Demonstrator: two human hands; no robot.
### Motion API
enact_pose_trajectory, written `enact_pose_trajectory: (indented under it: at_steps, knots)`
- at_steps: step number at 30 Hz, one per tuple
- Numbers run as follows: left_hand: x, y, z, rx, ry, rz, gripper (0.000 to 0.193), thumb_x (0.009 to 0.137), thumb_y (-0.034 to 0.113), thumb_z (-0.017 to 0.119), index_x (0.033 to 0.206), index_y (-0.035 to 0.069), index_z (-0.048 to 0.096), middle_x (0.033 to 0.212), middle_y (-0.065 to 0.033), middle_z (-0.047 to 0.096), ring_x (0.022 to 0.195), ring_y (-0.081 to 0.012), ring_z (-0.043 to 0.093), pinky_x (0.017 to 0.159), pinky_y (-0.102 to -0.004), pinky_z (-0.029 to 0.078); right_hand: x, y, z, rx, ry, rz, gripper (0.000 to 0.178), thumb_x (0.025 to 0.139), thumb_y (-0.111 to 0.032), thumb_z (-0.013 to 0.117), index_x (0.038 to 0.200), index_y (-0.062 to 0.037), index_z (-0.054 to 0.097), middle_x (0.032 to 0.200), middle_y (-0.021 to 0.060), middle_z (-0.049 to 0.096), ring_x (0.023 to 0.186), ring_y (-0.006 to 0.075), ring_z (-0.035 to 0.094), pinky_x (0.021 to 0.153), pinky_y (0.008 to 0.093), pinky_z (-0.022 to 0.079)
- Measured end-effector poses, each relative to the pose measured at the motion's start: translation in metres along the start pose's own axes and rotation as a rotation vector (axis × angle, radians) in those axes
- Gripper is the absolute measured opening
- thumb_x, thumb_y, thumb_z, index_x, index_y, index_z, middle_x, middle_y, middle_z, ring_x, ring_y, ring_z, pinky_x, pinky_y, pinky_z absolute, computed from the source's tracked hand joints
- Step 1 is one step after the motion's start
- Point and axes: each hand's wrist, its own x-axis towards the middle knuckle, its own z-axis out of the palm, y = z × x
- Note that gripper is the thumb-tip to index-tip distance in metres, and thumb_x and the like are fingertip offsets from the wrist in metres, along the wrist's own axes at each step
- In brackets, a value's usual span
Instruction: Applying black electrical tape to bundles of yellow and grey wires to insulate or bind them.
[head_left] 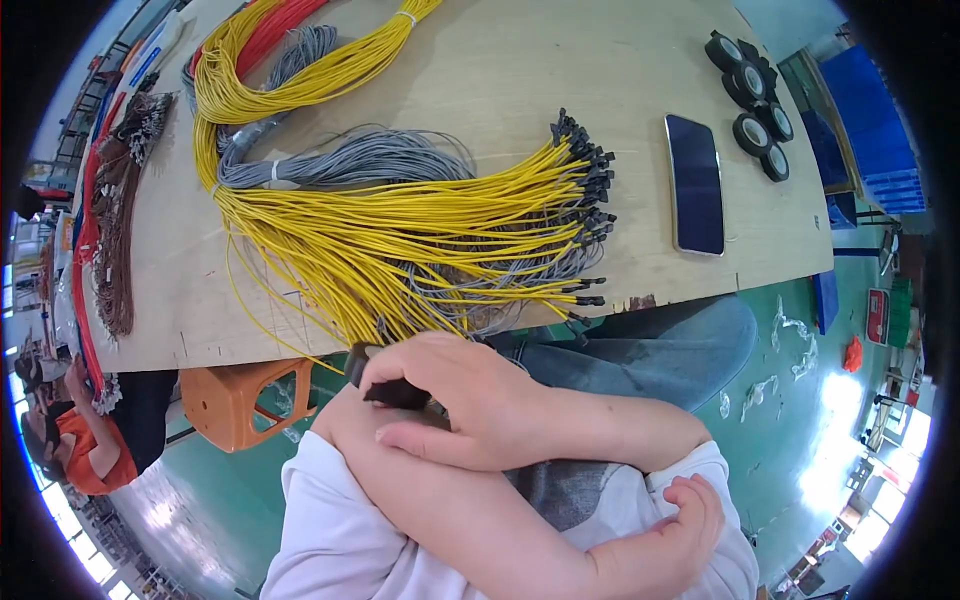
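My forearms are crossed in front of me. My right hand [470,405] lies over my left forearm near the elbow, its fingers and thumb closed around a small black object [400,394]. Fingers cover part of that object, so its kind cannot be made out. Off to the right, my left hand [665,545] rests against the white sleeve with its fingers curled in and nothing visible in them. Just beyond my right hand, a fanned bundle of yellow cables [400,220] with black connectors [590,170] hangs slightly over the table's near edge.
On the wooden table [520,60] lie grey cables [350,160], brown cables [115,240], red cables [85,240], a phone [695,185] and several black tape rolls [745,80]. An orange stool [230,405] stands below the edge. A person in orange [95,450] is at the left.
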Motion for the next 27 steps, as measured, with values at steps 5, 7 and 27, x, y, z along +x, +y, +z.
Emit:
enact_pose_trajectory:
  at_steps: [5, 7, 27]
  knots:
    - [-0.001, -0.002, -0.010, 0.046, -0.006, -0.017, 0.013, 0.066, 0.016, 0.055, 0.072, 0.005, 0.052, 0.063, -0.0038, 0.048, 0.052, -0.0153, 0.046, 0.046, -0.0286, 0.038, -0.001, -0.009, -0.009, 0.045, -0.134, 0.065, 0.031, 0.079, -0.028, 0.064, 0.100, -0.0072, 0.053, 0.094, 0.0074, 0.058, 0.086, 0.0261, 0.056, 0.076, 0.0350, 0.044]
    - [0.001, -0.003, -0.013, 0.065, 0.002, -0.014, 0.013, 0.066, 0.016, 0.055, 0.071, 0.005, 0.051, 0.062, -0.0038, 0.047, 0.051, -0.0154, 0.046, 0.047, -0.0287, 0.038, -0.001, -0.011, -0.006, 0.066, -0.053, 0.013, 0.029, 0.078, -0.026, 0.065, 0.098, -0.0071, 0.054, 0.092, 0.0070, 0.058, 0.084, 0.0254, 0.057, 0.075, 0.0343, 0.044]
    - [-0.027, -0.138, -0.038, 0.429, -0.063, -0.735, 0.023, 0.078, 0.025, 0.062, 0.083, 0.005, 0.052, 0.072, -0.0085, 0.054, 0.066, -0.0245, 0.058, 0.053, -0.0337, 0.046, -0.079, -0.016, -0.098, 0.449, 1.023, 0.178, 0.039, 0.083, 0.003, 0.046, 0.120, -0.0033, 0.037, 0.093, 0.0128, 0.059, 0.084, 0.0195, 0.059, 0.080, 0.0315, 0.045]
